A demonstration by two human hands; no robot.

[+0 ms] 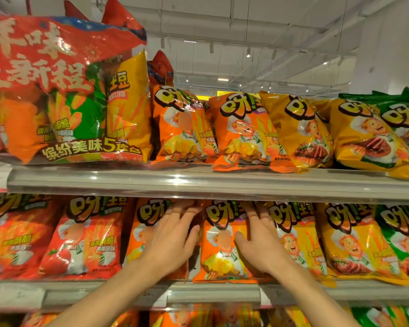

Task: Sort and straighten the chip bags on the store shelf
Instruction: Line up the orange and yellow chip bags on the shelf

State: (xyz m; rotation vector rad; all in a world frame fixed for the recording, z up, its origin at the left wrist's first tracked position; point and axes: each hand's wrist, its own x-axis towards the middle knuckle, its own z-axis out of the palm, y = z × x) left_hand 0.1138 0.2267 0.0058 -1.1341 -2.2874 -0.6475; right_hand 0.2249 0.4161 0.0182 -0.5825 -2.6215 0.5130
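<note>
Orange chip bag (pixel 222 241) sits btwn both hands on the middle shelf (pixel 213 294). Left hand (pixel 172 241) and right hand (pixel 257 244) are spread flat vs its sides, fingers straight. Prob light, puffy, slick film, crushable; hold by the edges. Fingertips hidden under upper shelf lip (pixel 213 182); bags behind unseen.

Both of your forearms rise bare from the bottom edge, angling up and inward toward each other. Your left hand (pixel 172 241) lies back-up with its fingers stretched forward and slightly spread, thumb pointing to the right. Your right hand (pixel 257 241) mirrors it, back toward you, fingers straight and reaching upward, thumb extended to the left. The two thumbs face each other across a gap. Neither hand's fingers are curled.
</note>
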